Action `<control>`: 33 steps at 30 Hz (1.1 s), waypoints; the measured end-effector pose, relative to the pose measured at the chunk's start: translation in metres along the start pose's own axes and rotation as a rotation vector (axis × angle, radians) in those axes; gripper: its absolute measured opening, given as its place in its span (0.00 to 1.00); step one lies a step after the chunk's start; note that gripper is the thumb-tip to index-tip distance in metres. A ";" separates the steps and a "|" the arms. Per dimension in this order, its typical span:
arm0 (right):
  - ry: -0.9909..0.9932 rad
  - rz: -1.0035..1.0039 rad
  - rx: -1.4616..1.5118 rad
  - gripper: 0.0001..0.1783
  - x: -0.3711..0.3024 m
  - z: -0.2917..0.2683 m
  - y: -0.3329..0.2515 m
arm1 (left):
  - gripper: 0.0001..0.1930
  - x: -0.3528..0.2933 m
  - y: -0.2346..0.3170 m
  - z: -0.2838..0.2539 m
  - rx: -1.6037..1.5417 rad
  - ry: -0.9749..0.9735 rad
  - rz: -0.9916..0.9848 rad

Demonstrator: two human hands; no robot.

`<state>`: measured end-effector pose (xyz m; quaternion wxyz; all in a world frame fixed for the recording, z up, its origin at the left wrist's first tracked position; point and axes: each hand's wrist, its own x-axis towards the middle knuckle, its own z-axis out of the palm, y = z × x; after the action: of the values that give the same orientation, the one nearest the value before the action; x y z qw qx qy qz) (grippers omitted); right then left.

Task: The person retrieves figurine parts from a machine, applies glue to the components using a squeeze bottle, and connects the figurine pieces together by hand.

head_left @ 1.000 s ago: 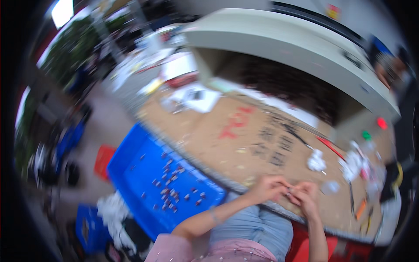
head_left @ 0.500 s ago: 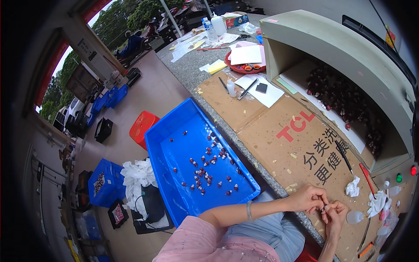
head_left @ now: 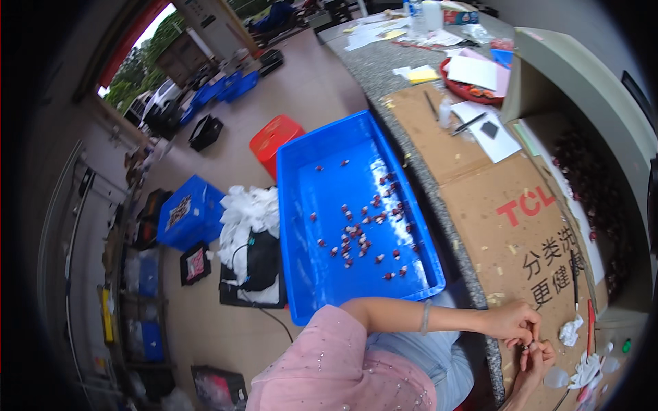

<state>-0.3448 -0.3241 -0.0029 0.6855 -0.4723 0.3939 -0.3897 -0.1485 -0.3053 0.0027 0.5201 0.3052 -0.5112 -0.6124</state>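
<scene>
My left hand [head_left: 513, 322], a band round its wrist, is over the cardboard [head_left: 473, 219] on the worktop. Its fingers are pinched together and meet those of my right hand [head_left: 536, 361]. Between the fingertips is a small dark piece [head_left: 526, 347], mostly covered, so its kind cannot be made out. To the left of the worktop stands a large blue tub [head_left: 322, 274], where many small dark-red and white pieces [head_left: 353, 236] lie scattered. Beside my hands on the cardboard are a crumpled white tissue [head_left: 570, 331] and a small clear bottle [head_left: 556, 377].
A pale hood-like box [head_left: 582, 75] at right shelters a heap of dark pieces [head_left: 596, 198]. Farther back lie a red basket [head_left: 473, 96], papers and pens. On the floor are a red stool [head_left: 274, 137], a blue crate [head_left: 195, 222] and white cloth-like material [head_left: 247, 212].
The view has swung, so tub, worktop and hood sit farther right in the picture. Both hands stay together at the small dark piece, with the fingers slightly shifted.
</scene>
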 end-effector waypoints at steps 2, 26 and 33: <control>-0.031 -0.001 -0.025 0.09 0.002 0.002 -0.003 | 0.04 -0.002 0.000 0.000 -0.077 -0.009 0.002; 0.034 -0.034 -0.074 0.10 -0.008 -0.002 -0.003 | 0.03 -0.002 -0.007 0.000 -0.074 -0.022 0.002; 0.022 0.126 0.005 0.05 -0.008 0.036 -0.031 | 0.03 -0.014 0.014 -0.006 0.095 0.095 -0.038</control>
<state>-0.3204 -0.3123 0.0368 0.7055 -0.4407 0.4293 -0.3517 -0.1350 -0.2927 0.0117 0.5171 0.3680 -0.5086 -0.5819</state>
